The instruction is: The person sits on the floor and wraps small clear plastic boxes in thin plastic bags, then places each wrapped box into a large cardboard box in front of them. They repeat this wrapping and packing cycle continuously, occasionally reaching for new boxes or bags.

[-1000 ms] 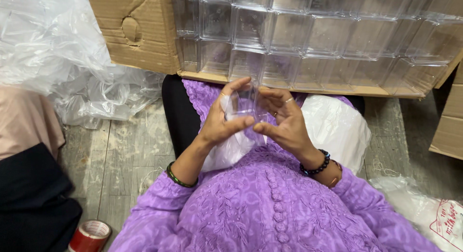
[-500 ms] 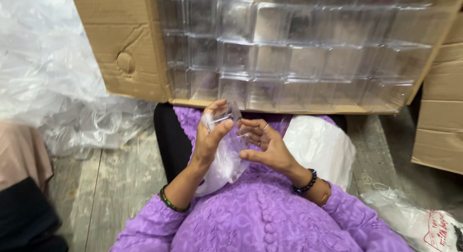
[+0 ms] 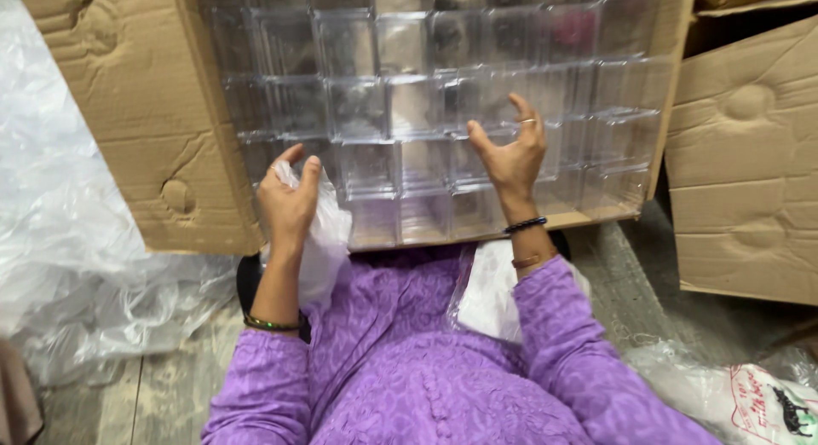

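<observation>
A crumpled clear plastic bag [image 3: 328, 240] hangs at eight o'clock, gripped in the left hand [image 3: 288, 202]. At one o'clock the right hand [image 3: 507, 155] spreads wide and empty, just before the stacked clear square plastic boxes [image 3: 409, 112] filling a large brown cardboard carton [image 3: 145, 121]. Loose plastic sheeting [image 3: 77, 274] lies at nine o'clock.
</observation>
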Available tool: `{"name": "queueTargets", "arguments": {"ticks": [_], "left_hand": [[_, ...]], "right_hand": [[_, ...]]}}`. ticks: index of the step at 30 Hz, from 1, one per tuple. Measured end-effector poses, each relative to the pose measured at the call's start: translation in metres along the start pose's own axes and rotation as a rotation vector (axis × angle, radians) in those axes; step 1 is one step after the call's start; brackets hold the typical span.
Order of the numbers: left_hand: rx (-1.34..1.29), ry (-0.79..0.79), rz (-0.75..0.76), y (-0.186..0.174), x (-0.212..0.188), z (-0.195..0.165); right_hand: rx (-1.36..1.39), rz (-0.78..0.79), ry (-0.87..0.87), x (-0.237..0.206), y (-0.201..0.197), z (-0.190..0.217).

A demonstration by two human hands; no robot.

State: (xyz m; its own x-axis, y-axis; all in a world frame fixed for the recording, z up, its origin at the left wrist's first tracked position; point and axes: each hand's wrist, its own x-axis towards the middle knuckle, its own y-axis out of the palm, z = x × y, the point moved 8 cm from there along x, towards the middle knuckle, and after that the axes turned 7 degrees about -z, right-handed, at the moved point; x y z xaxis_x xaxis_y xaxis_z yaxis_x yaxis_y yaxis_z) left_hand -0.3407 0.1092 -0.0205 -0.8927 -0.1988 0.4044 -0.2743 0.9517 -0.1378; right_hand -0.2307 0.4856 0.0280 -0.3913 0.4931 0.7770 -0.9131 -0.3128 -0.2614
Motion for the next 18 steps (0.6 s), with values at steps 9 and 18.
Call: {"name": "queueTargets", "arguments": {"ticks": [9,18], "left_hand": [[0.19,0.163,0.08,0.059,0.046,0.008],[0.118,0.11,0.108,0.071,0.06,0.027]], "right_hand": [[-0.436,0.066,-0.173,-0.018,0.063,-0.019],[-0.259,-0.07,-0.015,0.035,0.001,-0.08]]}}
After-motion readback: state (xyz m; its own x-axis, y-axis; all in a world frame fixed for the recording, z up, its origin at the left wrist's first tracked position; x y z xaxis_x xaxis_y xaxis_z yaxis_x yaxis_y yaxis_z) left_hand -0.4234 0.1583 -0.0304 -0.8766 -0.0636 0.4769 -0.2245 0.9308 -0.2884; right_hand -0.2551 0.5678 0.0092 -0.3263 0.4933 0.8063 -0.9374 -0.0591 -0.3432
